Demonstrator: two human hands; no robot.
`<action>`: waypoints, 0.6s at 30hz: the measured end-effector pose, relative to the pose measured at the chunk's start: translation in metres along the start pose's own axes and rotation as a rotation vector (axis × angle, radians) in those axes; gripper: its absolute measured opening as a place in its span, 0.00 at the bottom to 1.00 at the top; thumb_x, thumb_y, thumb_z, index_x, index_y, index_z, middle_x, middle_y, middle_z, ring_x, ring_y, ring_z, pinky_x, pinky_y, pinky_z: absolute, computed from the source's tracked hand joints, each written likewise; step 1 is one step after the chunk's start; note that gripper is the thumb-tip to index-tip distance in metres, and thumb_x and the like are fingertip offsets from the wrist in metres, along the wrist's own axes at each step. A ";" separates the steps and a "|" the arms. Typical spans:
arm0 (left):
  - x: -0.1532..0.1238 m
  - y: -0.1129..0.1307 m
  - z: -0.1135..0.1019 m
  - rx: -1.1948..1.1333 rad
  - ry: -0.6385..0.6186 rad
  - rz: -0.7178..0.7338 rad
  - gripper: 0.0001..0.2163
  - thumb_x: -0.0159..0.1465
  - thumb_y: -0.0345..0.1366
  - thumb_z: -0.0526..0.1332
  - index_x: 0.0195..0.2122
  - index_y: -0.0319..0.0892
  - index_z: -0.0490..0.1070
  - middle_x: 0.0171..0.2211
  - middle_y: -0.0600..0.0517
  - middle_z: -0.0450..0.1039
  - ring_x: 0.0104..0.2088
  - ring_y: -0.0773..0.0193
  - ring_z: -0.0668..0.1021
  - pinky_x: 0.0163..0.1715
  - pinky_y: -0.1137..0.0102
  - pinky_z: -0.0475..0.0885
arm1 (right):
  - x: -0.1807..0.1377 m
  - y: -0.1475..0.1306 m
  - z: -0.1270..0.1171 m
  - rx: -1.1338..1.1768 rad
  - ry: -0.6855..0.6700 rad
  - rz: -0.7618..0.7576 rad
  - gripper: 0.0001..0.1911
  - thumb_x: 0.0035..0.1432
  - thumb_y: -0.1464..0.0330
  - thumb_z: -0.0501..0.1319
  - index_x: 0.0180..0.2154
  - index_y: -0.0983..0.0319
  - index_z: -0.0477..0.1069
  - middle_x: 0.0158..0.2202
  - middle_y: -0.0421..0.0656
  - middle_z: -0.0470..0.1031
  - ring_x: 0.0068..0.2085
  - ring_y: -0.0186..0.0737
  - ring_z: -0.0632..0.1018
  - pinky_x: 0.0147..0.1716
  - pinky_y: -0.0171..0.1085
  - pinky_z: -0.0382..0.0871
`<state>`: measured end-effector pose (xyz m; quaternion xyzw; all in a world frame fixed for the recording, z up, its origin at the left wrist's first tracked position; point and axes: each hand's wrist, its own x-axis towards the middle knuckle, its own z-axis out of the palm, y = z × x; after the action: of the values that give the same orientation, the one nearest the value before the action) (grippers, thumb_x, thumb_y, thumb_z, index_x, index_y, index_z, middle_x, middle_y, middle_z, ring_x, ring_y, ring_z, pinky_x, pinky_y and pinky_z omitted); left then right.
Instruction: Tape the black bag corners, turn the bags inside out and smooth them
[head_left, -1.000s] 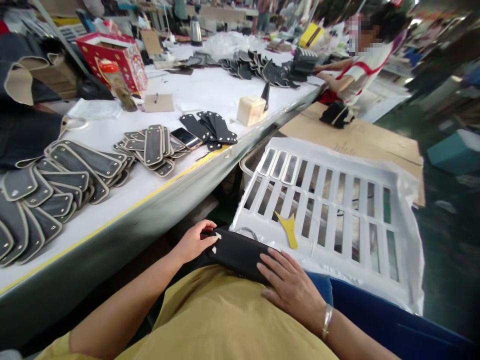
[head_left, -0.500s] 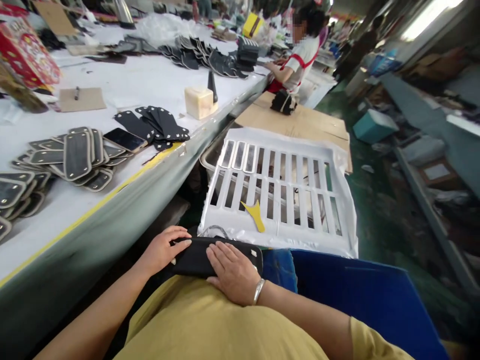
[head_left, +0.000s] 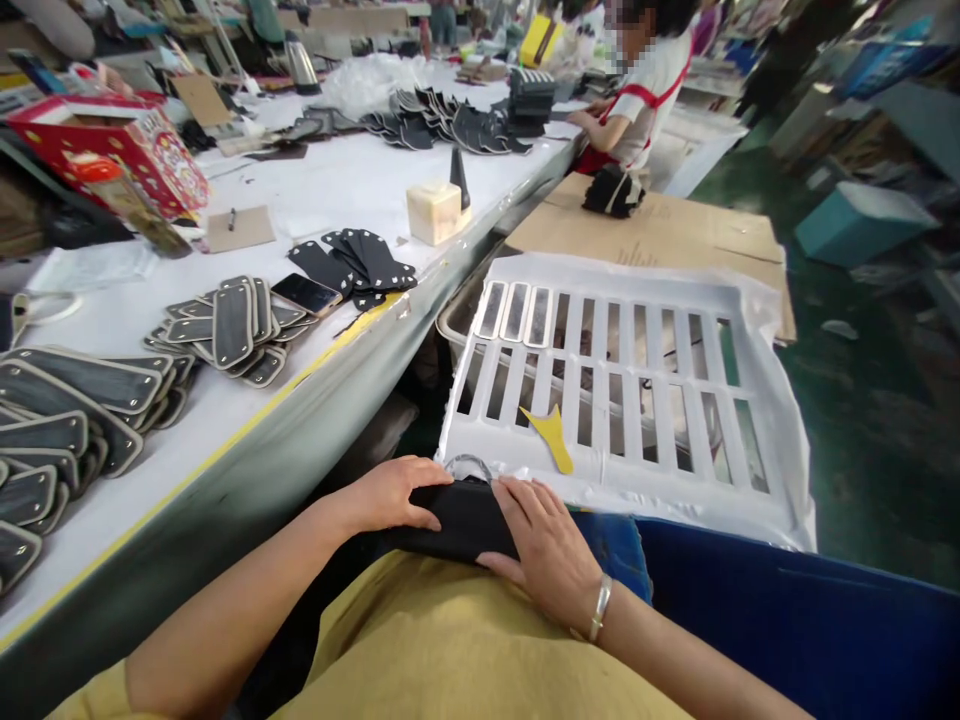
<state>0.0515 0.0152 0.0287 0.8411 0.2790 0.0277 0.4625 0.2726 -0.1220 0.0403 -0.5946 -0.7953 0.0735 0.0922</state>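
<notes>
A flat black padded piece (head_left: 459, 520) lies across my lap, against my yellow shirt. My left hand (head_left: 391, 493) rests on its left end with the fingers curved over the top edge. My right hand (head_left: 544, 545) presses on its right part, fingers together and laid flat, a silver bangle on the wrist. A thin grey loop (head_left: 469, 463) shows just behind the piece. Both hands hold the piece down.
A long white table (head_left: 247, 395) with a yellow edge line runs along my left, carrying stacks of grey-trimmed black pieces (head_left: 225, 325), a phone (head_left: 306, 294) and a cream block (head_left: 433, 212). A white slatted crate lid (head_left: 622, 380) with a yellow scrap (head_left: 551, 437) lies ahead. Another person (head_left: 637, 80) works farther along.
My right hand slid to the right end of the black piece and my left hand closed over its left end. The camera view swung slightly back to the left.
</notes>
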 end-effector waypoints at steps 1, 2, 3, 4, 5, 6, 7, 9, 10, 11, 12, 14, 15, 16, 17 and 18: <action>0.003 0.000 0.000 -0.003 -0.015 -0.003 0.26 0.47 0.43 0.69 0.49 0.49 0.71 0.48 0.51 0.72 0.49 0.56 0.71 0.53 0.64 0.61 | 0.008 -0.001 0.002 0.030 -0.019 -0.001 0.39 0.50 0.51 0.61 0.56 0.67 0.59 0.54 0.52 0.65 0.53 0.50 0.65 0.57 0.48 0.56; 0.005 0.000 -0.001 -0.012 -0.026 -0.008 0.25 0.47 0.42 0.69 0.48 0.49 0.71 0.47 0.51 0.72 0.48 0.57 0.71 0.52 0.65 0.61 | 0.014 -0.003 0.004 0.057 -0.039 -0.004 0.41 0.47 0.49 0.62 0.55 0.67 0.60 0.53 0.53 0.65 0.53 0.50 0.66 0.56 0.49 0.58; 0.006 -0.001 -0.001 -0.025 -0.036 -0.011 0.24 0.47 0.42 0.69 0.47 0.49 0.72 0.46 0.51 0.72 0.48 0.57 0.72 0.52 0.65 0.61 | 0.019 -0.003 0.007 0.082 -0.058 -0.009 0.42 0.45 0.48 0.63 0.54 0.67 0.61 0.52 0.53 0.66 0.52 0.51 0.66 0.54 0.49 0.59; 0.007 -0.003 -0.001 -0.041 -0.044 -0.014 0.23 0.48 0.42 0.69 0.46 0.49 0.72 0.46 0.52 0.73 0.47 0.58 0.72 0.52 0.66 0.62 | 0.023 -0.003 0.009 0.104 -0.078 -0.012 0.42 0.43 0.48 0.64 0.53 0.67 0.62 0.50 0.52 0.67 0.50 0.51 0.67 0.52 0.49 0.61; 0.007 -0.006 -0.001 -0.061 -0.052 -0.015 0.22 0.48 0.41 0.68 0.46 0.49 0.73 0.45 0.52 0.73 0.47 0.58 0.72 0.51 0.66 0.62 | 0.026 -0.003 0.011 0.125 -0.094 -0.013 0.41 0.42 0.47 0.65 0.51 0.67 0.64 0.48 0.52 0.68 0.49 0.50 0.68 0.51 0.49 0.62; 0.007 -0.008 -0.001 -0.083 -0.060 -0.015 0.21 0.49 0.41 0.68 0.45 0.48 0.73 0.44 0.52 0.74 0.46 0.59 0.73 0.51 0.67 0.63 | 0.028 -0.003 0.013 0.143 -0.107 -0.013 0.40 0.41 0.47 0.65 0.50 0.67 0.64 0.46 0.52 0.69 0.47 0.50 0.69 0.49 0.48 0.63; 0.007 -0.011 0.000 -0.106 -0.067 -0.015 0.20 0.49 0.41 0.68 0.45 0.48 0.74 0.44 0.52 0.74 0.46 0.59 0.73 0.50 0.67 0.63 | 0.030 -0.003 0.014 0.156 -0.117 -0.013 0.39 0.41 0.48 0.65 0.49 0.66 0.65 0.45 0.51 0.70 0.46 0.50 0.69 0.48 0.48 0.63; 0.008 -0.016 0.000 -0.143 -0.073 -0.019 0.19 0.50 0.40 0.68 0.44 0.48 0.74 0.43 0.52 0.74 0.45 0.59 0.74 0.50 0.68 0.64 | 0.032 -0.002 0.013 0.171 -0.133 -0.015 0.37 0.41 0.48 0.65 0.47 0.66 0.66 0.43 0.51 0.70 0.44 0.50 0.70 0.47 0.48 0.63; 0.009 -0.018 0.000 -0.154 -0.073 -0.024 0.19 0.50 0.40 0.67 0.44 0.47 0.74 0.43 0.52 0.74 0.45 0.59 0.74 0.50 0.68 0.64 | 0.033 -0.002 0.012 0.171 -0.142 -0.015 0.37 0.40 0.48 0.65 0.47 0.66 0.66 0.43 0.51 0.71 0.44 0.50 0.70 0.47 0.48 0.62; 0.010 -0.019 0.000 -0.159 -0.077 -0.029 0.19 0.50 0.40 0.67 0.44 0.47 0.74 0.44 0.52 0.74 0.45 0.60 0.74 0.50 0.68 0.64 | 0.034 -0.002 0.011 0.167 -0.151 -0.014 0.37 0.40 0.48 0.66 0.46 0.66 0.67 0.43 0.51 0.71 0.44 0.50 0.70 0.48 0.48 0.62; 0.011 -0.020 -0.001 -0.160 -0.082 -0.033 0.19 0.50 0.40 0.67 0.44 0.47 0.74 0.44 0.52 0.74 0.45 0.60 0.74 0.50 0.68 0.64 | 0.034 -0.001 0.011 0.160 -0.160 -0.013 0.38 0.40 0.48 0.65 0.46 0.67 0.67 0.43 0.51 0.71 0.44 0.50 0.70 0.48 0.48 0.62; 0.012 -0.019 -0.002 -0.138 -0.085 -0.033 0.19 0.51 0.41 0.67 0.45 0.46 0.74 0.44 0.51 0.74 0.46 0.59 0.74 0.50 0.67 0.64 | 0.034 -0.001 0.010 0.140 -0.169 -0.011 0.39 0.41 0.47 0.64 0.48 0.67 0.66 0.44 0.51 0.71 0.45 0.50 0.70 0.51 0.49 0.59; 0.012 -0.018 -0.002 -0.103 -0.076 -0.030 0.19 0.51 0.41 0.67 0.45 0.47 0.74 0.45 0.51 0.73 0.46 0.59 0.73 0.51 0.67 0.63 | 0.034 -0.001 0.010 0.127 -0.169 -0.011 0.39 0.43 0.47 0.63 0.50 0.67 0.65 0.45 0.52 0.71 0.46 0.50 0.70 0.52 0.50 0.57; 0.010 -0.016 -0.003 -0.051 -0.051 -0.026 0.19 0.51 0.41 0.67 0.45 0.47 0.74 0.46 0.50 0.73 0.47 0.58 0.73 0.51 0.66 0.63 | 0.033 -0.001 0.010 0.114 -0.167 -0.013 0.39 0.45 0.47 0.62 0.52 0.67 0.64 0.47 0.52 0.70 0.48 0.50 0.69 0.54 0.50 0.55; 0.008 -0.013 -0.003 0.016 -0.012 -0.021 0.20 0.51 0.42 0.67 0.46 0.47 0.73 0.49 0.49 0.71 0.49 0.57 0.72 0.52 0.64 0.62 | 0.031 0.000 0.010 0.101 -0.163 -0.017 0.40 0.47 0.47 0.61 0.54 0.66 0.62 0.49 0.52 0.69 0.50 0.50 0.68 0.55 0.51 0.53; 0.004 -0.010 -0.002 0.089 0.037 -0.012 0.21 0.52 0.42 0.66 0.47 0.47 0.72 0.51 0.48 0.69 0.51 0.55 0.70 0.54 0.63 0.60 | 0.029 0.000 0.010 0.091 -0.162 -0.024 0.39 0.49 0.47 0.59 0.55 0.66 0.60 0.51 0.51 0.68 0.51 0.50 0.68 0.56 0.51 0.51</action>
<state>0.0501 0.0229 0.0213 0.8586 0.2935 0.0279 0.4194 0.2627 -0.0937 0.0327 -0.5722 -0.8032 0.1564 0.0554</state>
